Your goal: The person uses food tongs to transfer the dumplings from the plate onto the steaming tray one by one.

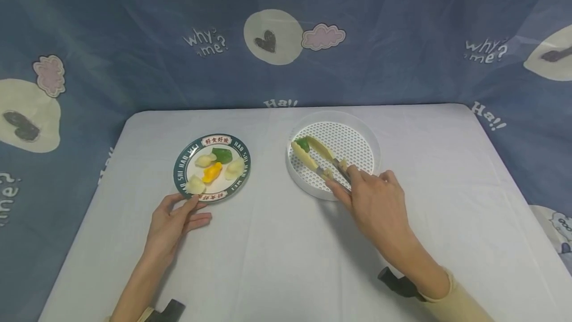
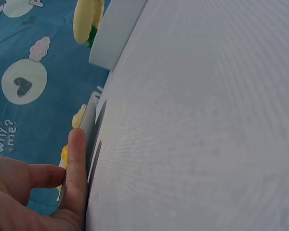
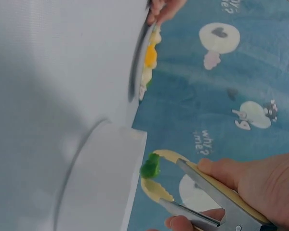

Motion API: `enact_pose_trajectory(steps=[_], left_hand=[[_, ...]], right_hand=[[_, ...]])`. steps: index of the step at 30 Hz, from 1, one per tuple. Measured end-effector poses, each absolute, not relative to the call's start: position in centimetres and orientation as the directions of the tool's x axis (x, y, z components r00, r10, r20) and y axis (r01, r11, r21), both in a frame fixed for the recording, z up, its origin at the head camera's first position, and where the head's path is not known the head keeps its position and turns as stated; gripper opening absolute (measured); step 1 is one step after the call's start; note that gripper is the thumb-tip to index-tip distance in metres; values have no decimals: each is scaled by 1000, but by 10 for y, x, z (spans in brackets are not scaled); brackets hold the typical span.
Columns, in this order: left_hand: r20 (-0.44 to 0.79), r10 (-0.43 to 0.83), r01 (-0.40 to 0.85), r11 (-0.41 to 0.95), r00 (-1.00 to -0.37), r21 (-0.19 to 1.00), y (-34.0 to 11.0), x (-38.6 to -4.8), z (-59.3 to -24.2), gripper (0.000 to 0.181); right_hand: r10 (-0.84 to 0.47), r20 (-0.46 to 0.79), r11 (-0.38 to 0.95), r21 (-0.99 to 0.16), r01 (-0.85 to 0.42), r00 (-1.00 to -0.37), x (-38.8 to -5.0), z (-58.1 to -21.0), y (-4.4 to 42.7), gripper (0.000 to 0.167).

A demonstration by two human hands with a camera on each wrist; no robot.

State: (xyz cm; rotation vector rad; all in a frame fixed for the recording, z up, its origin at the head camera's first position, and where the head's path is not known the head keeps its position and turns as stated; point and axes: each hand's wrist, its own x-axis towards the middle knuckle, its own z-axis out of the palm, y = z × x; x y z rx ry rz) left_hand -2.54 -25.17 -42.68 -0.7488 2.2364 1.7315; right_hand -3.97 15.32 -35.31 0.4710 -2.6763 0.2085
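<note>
My right hand (image 1: pixel 375 202) grips a pair of tongs (image 1: pixel 323 155) with pale yellow tips and metal arms. Between the tips is a green piece (image 3: pixel 150 166), held over the left part of a round white steamer tray (image 1: pixel 299 183) with a perforated bottom. On the left, my left hand (image 1: pixel 172 222) pinches the near rim of a green-and-white plate (image 1: pixel 243 150), thumb above and a finger beneath. The plate bears a yellow-orange piece (image 1: pixel 212 172), a green piece (image 1: pixel 222 155) and several pale dumpling-like pieces (image 1: pixel 234 168).
A white cloth (image 1: pixel 277 252) covers the table. Behind it hangs a blue printed curtain (image 1: pixel 170 78). The tray's raised side wall (image 2: pixel 113 33) stands to the right of the plate, with bare cloth between them.
</note>
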Motion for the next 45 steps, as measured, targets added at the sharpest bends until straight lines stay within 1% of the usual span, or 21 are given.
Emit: enact_pose_trajectory(steps=[12,21,26,34,45], left_hand=[[-469,-247,-516,186,-848,836,-250,-27,-429,79],[-473,-249,-520,181,-845,835,-250,-27,-428,79],[-476,-251,-525,194,-843,828,-252,-25,-425,78],[-465,-251,-514,194,-849,835,-254,-26,-425,79],[-467,-254,-518,195,-847,833,-252,-28,-426,77]], right_hand=[[-267,419,942,-76,-327,-868,-39,-353,154,56],[-276,449,933,-86,-349,-850,-39,-353,148,60],[-303,463,925,-65,-373,-833,-39,-355,139,67],[-371,470,903,-18,-429,-801,-36,-360,116,58],[-436,363,890,39,-454,-823,-37,-364,83,57]])
